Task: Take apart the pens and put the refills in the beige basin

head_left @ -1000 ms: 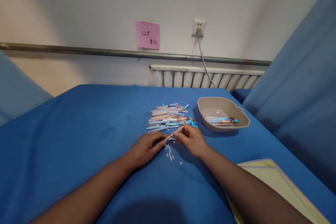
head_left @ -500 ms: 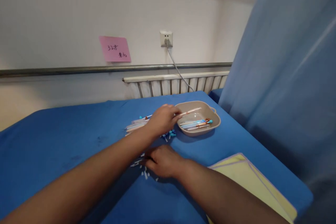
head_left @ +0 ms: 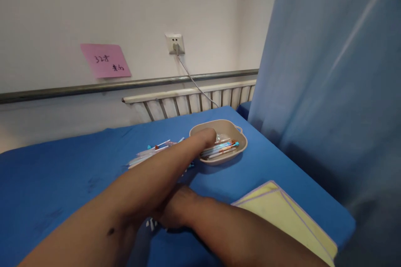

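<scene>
My left hand (head_left: 207, 137) reaches over the near left rim of a beige oval basin (head_left: 194, 128), its fingers out of sight behind the back of the hand. Several slim pens (head_left: 219, 149), with blue or brown ends, lie in that basin. My right hand (head_left: 177, 208) rests low over the blue cloth, partly covered by my left forearm, so its fingers are hidden. Small white pieces (head_left: 152, 224) lie beside it. Left of the basin, a pile of pale pens (head_left: 142, 157) is partly behind my left forearm, with small blue pieces (head_left: 191, 166) at its right.
A folded yellow cloth (head_left: 282, 212) with a purple edge lies on the right of the blue-covered table (head_left: 72, 167). A blue curtain (head_left: 319, 91) hangs at the right. Behind are a white railing (head_left: 188, 92), a plugged-in socket (head_left: 175, 44) and a pink note (head_left: 105, 61).
My left hand, which held a pen above the basin, has lowered into it. My right hand now lies partly under my left forearm. The view has turned to the right.
</scene>
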A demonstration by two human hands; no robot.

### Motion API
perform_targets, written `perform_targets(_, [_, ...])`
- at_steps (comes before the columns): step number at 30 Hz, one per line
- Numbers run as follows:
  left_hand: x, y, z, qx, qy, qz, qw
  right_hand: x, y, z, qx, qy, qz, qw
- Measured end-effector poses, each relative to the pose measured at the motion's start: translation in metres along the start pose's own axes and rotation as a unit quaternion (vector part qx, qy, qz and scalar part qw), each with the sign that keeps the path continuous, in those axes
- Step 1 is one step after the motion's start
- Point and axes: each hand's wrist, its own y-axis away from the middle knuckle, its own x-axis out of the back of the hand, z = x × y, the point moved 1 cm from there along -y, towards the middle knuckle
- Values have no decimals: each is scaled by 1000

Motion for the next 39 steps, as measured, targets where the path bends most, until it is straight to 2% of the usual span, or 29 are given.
perform_targets(2, [4,6,-1,-12,12,14,1000,3,3,0,-46,2,-27,999])
perform_targets(4, [9,20,-6,-28,33,44,998,6,8,2,-88,-2,-22,996])
perform_targets(7, [13,59,-27,-54,71,101,991,6,12,9,-124,-46,69,989])
perform_targets(9, [7,96,-51,-56,101,141,983,2,12,17,-173,-91,133,971])
perform_targets(10, [1,117,-66,-62,149,180,970,0,12,22,-198,-110,164,960])
perform_targets(12, [-18,159,-96,-41,214,235,947,-6,11,31,-237,-144,209,938])
perform_targets(15, [-62,214,-136,61,228,280,931,-13,9,43,-270,-169,243,916])
perform_targets(17, [-92,240,-155,121,229,310,915,-16,11,49,-286,-162,251,911])
perform_targets(19, [-117,256,-165,141,231,340,900,-16,14,51,-282,-146,245,916])
perform_targets(20, [-126,260,-167,136,234,343,899,-14,16,51,-275,-136,232,923])
perform_targets(22, [-137,264,-168,117,235,342,902,-10,21,46,-238,-119,166,950])
perform_targets(25, [-139,262,-165,85,221,340,910,-3,27,32,-176,-61,51,981])
perform_targets(28, [-138,259,-165,61,210,334,917,1,27,19,-132,18,-16,991])
perform_targets(34, [-137,250,-162,18,173,296,939,-1,19,5,-110,112,-98,983])
perform_targets(39, [-136,244,-154,34,149,255,955,2,23,1,-96,97,-102,985])
